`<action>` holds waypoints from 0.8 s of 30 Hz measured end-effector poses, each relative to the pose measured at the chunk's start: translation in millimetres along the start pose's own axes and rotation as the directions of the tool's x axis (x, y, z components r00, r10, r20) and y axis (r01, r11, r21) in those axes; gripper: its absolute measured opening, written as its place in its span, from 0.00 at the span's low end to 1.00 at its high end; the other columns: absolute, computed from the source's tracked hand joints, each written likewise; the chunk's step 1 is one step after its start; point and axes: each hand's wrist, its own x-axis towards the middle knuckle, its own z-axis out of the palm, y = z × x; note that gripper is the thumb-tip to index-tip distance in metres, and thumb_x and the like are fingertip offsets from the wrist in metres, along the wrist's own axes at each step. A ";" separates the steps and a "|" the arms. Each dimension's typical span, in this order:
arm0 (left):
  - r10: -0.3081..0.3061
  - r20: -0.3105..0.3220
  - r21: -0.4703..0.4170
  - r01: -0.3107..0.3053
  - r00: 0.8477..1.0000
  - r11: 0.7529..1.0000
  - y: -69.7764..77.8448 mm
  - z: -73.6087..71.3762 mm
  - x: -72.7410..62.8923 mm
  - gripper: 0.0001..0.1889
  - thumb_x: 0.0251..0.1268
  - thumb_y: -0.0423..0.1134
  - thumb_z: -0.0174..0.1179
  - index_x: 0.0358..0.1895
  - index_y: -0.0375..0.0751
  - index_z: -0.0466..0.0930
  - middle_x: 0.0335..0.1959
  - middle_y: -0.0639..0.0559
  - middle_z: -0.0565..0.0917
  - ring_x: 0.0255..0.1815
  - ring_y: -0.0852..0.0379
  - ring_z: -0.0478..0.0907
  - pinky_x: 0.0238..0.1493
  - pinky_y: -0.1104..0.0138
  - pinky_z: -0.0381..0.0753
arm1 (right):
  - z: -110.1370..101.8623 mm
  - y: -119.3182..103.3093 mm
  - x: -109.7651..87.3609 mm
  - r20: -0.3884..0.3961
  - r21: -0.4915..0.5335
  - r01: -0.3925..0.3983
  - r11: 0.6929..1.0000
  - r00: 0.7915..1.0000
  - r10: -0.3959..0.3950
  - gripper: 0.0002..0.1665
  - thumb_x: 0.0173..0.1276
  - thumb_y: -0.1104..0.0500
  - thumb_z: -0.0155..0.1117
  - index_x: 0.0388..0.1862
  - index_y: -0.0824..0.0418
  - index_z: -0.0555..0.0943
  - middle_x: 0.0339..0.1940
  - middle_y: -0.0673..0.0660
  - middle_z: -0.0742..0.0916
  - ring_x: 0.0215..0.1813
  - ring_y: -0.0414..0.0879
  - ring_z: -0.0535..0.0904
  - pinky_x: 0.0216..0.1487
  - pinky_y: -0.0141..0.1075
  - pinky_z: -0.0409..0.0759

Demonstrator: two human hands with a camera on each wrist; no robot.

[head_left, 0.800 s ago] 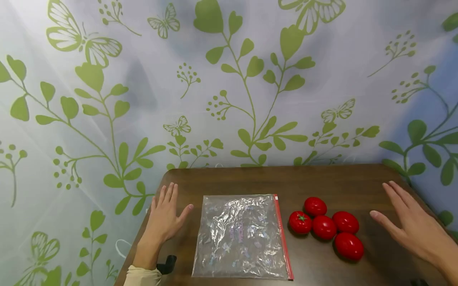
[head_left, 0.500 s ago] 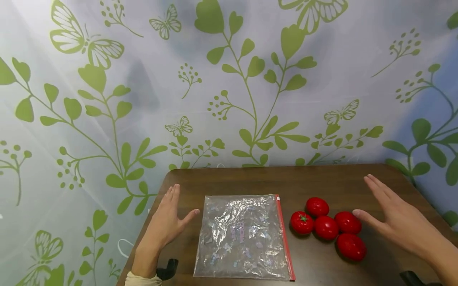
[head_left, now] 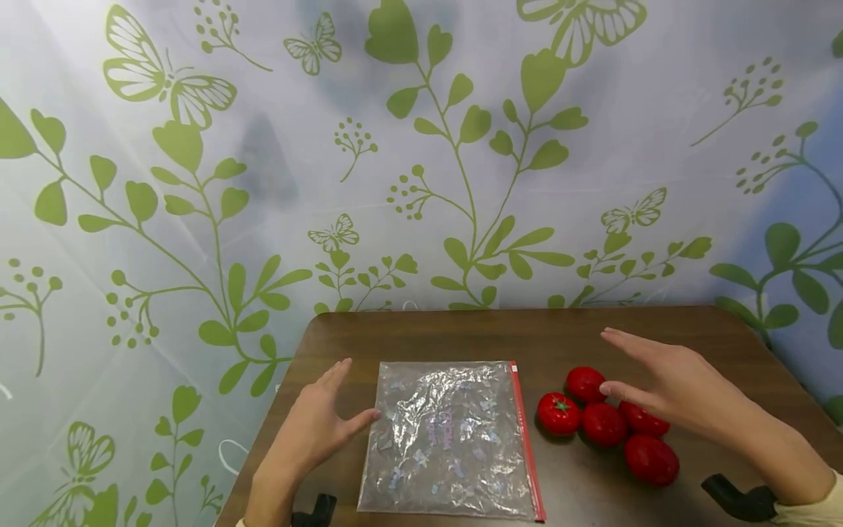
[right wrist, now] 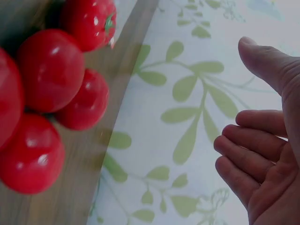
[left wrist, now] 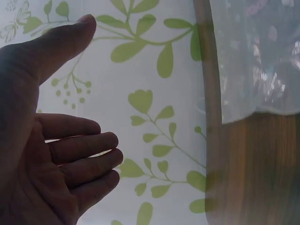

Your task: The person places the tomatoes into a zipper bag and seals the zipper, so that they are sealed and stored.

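Note:
A clear plastic zip bag (head_left: 448, 439) with a red zip edge lies flat in the middle of the table. To its right sit several shiny red tomatoes (head_left: 604, 424) in a cluster; one tomato (head_left: 558, 414) shows a green stem. My left hand (head_left: 316, 424) hovers at the bag's left side, thumb toward the bag's edge, holding nothing. My right hand (head_left: 678, 384) is over the tomatoes, fingers extended and thumb apart, partly covering one of them in the head view. In the right wrist view the right hand (right wrist: 262, 154) is empty, with the tomatoes (right wrist: 51, 70) off to the left.
The brown wooden table (head_left: 461, 333) has rounded far corners. Behind it hangs a pale cloth (head_left: 296, 146) printed with green leaves and butterflies. A black wrist mount (head_left: 737, 498) sits under the right wrist, another (head_left: 316, 512) by the left.
My right hand has swept left from the table's right side to over the tomatoes. My left hand has shifted slightly right and down, toward the bag. Bag and tomatoes stay put.

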 end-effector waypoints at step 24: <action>0.022 0.180 -0.034 -0.016 0.983 0.999 30.5 83.0 -27.4 0.52 0.63 0.60 0.78 0.73 0.18 0.71 0.72 0.22 0.78 0.73 0.26 0.78 0.71 0.38 0.79 | 67.0 -31.3 52.9 0.171 0.134 0.047 0.990 0.983 -0.070 0.44 0.68 0.40 0.81 0.75 0.64 0.81 0.58 0.55 0.93 0.45 0.47 0.90 0.59 0.54 0.88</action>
